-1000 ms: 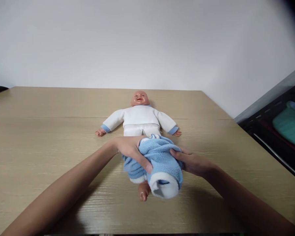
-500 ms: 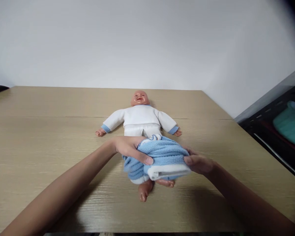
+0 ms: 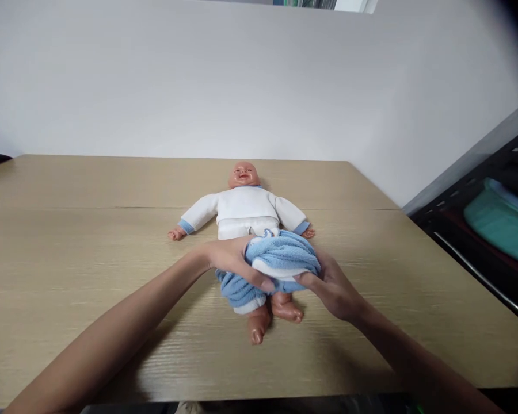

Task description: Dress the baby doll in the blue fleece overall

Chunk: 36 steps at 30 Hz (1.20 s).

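centrally, the doll [image 3: 245, 208] lies on its back on the wooden table [image 3: 69, 241], head away from you, in a white top, with blue trousers [image 3: 273, 264] bunched around its legs and both bare feet showing below. your left hand [image 3: 232, 261] grips the bunched trousers from the left, fingers curled over the fabric. your right hand [image 3: 334, 287] pinches the white cuff from the right. at far right, a dark shelf [image 3: 479, 201] holds a green cloth [image 3: 501, 221].
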Each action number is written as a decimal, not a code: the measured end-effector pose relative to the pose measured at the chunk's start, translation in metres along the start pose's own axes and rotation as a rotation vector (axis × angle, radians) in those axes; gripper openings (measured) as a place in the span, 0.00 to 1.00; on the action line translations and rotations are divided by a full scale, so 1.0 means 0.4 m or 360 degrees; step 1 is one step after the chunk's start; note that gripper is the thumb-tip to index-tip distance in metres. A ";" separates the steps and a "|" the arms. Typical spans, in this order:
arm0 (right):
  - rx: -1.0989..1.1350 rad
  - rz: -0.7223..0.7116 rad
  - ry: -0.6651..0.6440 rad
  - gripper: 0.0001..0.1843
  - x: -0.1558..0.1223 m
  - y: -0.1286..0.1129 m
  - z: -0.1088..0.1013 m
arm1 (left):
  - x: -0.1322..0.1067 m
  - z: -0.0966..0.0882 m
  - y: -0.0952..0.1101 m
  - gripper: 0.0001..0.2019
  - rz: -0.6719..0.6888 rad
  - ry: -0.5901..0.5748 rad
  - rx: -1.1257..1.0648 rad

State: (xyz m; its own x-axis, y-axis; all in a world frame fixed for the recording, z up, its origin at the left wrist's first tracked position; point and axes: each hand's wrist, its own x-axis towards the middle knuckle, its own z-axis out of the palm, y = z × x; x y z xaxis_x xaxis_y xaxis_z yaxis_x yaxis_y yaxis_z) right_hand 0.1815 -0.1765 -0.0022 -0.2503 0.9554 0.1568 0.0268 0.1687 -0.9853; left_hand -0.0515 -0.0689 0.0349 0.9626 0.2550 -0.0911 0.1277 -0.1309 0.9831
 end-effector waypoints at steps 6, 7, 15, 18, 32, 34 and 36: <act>0.0277 0.0121 0.0370 0.24 -0.085 -0.006 0.108 | 0.002 0.021 0.017 0.15 -0.0189 0.0251 0.0285; 0.0346 0.0185 0.0432 0.27 -0.106 0.001 0.129 | 0.003 0.024 0.021 0.14 -0.0195 0.0253 0.0318; 0.0271 0.0444 0.0799 0.28 -0.191 -0.007 0.258 | 0.006 0.043 0.044 0.12 -0.0109 -0.0052 0.0388; -0.0004 0.0363 0.1015 0.32 -0.182 0.004 0.254 | 0.006 0.043 0.037 0.14 -0.0060 -0.0187 0.0426; -0.0566 0.0316 0.0860 0.26 -0.188 0.009 0.167 | 0.002 0.051 0.039 0.24 -0.0256 -0.0157 0.0576; -0.0523 0.0321 0.0895 0.26 -0.201 0.021 0.195 | 0.001 0.055 0.043 0.23 -0.0301 -0.0055 0.0704; -0.0498 0.0331 0.0992 0.28 -0.220 0.049 0.235 | 0.001 0.061 0.046 0.20 -0.0353 0.0012 0.0846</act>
State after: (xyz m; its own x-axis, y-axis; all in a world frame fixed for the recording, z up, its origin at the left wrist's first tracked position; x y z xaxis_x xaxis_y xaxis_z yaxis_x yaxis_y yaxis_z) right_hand 0.1131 -0.2802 -0.0419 0.3855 0.9200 0.0699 0.3128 -0.0590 -0.9480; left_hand -0.0428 -0.0947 0.0491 0.8976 0.3380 -0.2830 0.4308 -0.5363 0.7258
